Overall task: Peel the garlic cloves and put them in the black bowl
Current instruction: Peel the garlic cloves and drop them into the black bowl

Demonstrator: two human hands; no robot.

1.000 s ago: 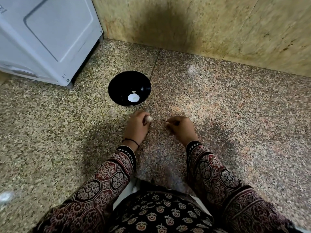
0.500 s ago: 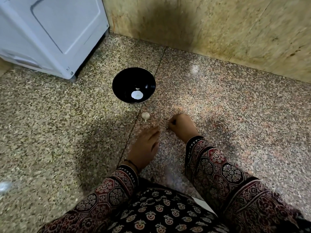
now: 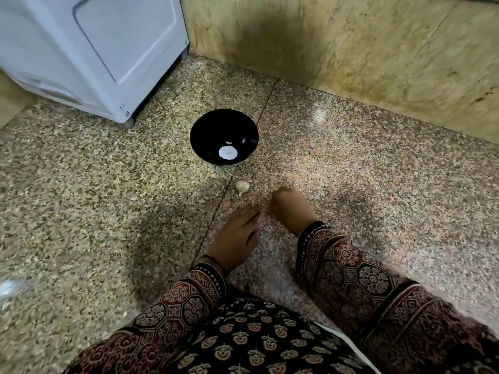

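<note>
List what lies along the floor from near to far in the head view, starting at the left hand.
left hand → garlic clove → black bowl → wall. The right hand overlaps the left hand in depth, so it is left out.

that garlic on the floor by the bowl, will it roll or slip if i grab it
The garlic looks rounded with a pointed tip, so a nudge would probably wobble it rather than roll it far. It is small beside the left hand, so likely light. Its pale, seemingly unpeeled skin may flake or slip under a pinch.
</note>
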